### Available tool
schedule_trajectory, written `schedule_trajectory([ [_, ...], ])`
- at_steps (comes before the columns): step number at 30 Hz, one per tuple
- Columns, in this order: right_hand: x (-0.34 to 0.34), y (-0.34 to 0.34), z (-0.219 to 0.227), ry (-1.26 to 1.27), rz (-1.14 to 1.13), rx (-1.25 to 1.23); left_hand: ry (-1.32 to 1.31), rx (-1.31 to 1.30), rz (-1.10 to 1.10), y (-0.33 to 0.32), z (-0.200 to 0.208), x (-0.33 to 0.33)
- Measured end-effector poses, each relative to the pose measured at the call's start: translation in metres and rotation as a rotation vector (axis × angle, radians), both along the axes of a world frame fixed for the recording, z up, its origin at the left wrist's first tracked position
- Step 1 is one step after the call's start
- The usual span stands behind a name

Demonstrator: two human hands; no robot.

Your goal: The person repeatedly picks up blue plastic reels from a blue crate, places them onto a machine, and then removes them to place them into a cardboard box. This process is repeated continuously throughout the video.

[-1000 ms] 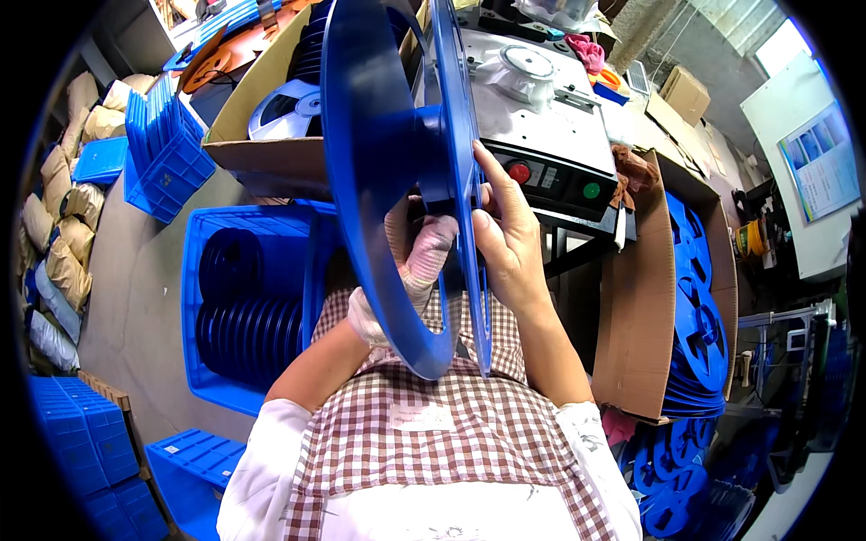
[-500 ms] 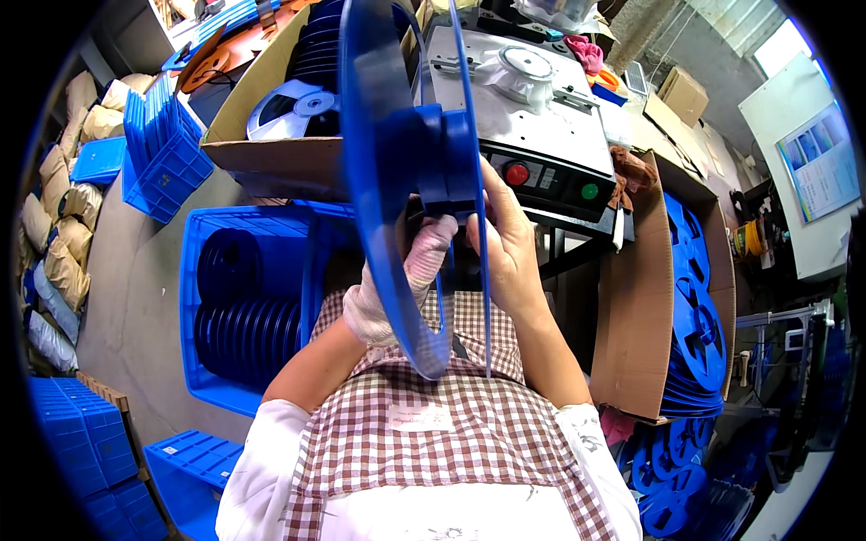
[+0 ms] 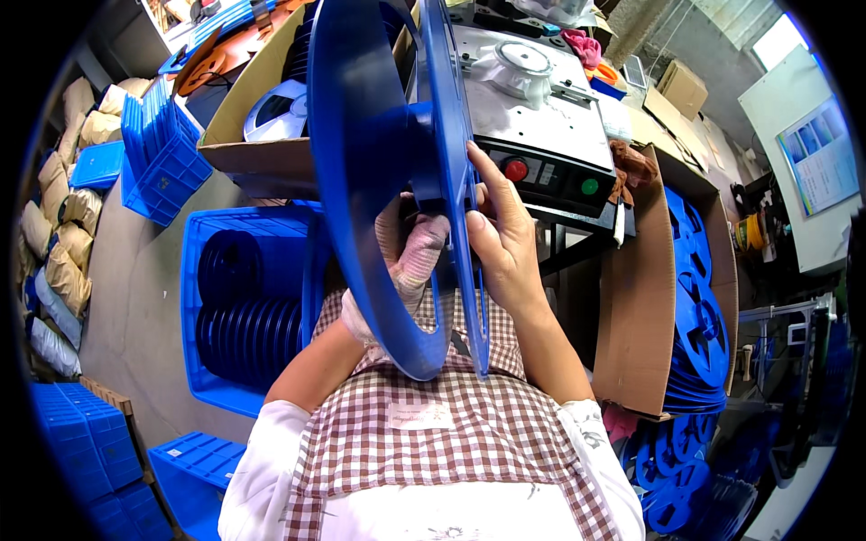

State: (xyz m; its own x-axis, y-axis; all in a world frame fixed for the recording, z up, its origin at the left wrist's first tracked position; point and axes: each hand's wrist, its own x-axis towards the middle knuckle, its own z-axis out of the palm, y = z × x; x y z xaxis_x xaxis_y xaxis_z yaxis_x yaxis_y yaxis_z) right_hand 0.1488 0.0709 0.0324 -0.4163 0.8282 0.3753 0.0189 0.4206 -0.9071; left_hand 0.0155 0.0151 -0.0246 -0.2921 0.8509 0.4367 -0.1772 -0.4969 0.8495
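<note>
In front of my chest stands a large blue plastic reel (image 3: 352,225), its big flanges upright on edge and its hub between them. My left hand (image 3: 417,257), in a pale knitted glove stained pink, reaches around the near flange and grips the reel close to the hub, with its fingers curled. My bare right hand (image 3: 502,236) presses on the outer face of the right side, index finger stretched up along it and thumb bent against it. Some of both hands' fingertips are hidden behind the blue plastic.
A white machine (image 3: 541,108) with red and green buttons stands ahead. At left is a blue crate (image 3: 189,307) of dark reels (image 3: 248,334); a carton (image 3: 262,167) of reels lies beyond. A carton (image 3: 627,334) on the right holds blue flanges (image 3: 699,316).
The reel has turned, so its left flange shows more of its face and its upper part sits further left. The gap at the right side has narrowed. My right index finger has straightened upward.
</note>
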Motion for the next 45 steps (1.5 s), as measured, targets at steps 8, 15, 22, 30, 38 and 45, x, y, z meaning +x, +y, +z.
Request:
schedule_trajectory([
  [8,0.0,0.004,-0.007,0.005,0.005,-0.004,0.087,-0.113,-0.001,-0.006,0.028,-0.003],
  [15,-0.003,0.005,-0.009,0.02,0.015,0.003,0.163,-0.155,0.044,-0.008,0.036,-0.005],
  [22,0.0,0.005,-0.007,0.005,0.021,-0.046,-0.006,-0.086,-0.05,0.0,0.022,-0.004],
  [30,-0.002,0.002,-0.008,0.009,0.0,-0.051,-0.066,-0.045,-0.078,0.003,0.014,-0.003],
  [38,-0.005,0.002,-0.01,0.014,-0.011,0.026,-0.002,-0.029,-0.069,0.001,0.02,-0.003],
  [45,-0.001,0.004,-0.005,0.015,-0.018,0.033,-0.024,0.026,-0.054,0.009,-0.013,-0.01],
])
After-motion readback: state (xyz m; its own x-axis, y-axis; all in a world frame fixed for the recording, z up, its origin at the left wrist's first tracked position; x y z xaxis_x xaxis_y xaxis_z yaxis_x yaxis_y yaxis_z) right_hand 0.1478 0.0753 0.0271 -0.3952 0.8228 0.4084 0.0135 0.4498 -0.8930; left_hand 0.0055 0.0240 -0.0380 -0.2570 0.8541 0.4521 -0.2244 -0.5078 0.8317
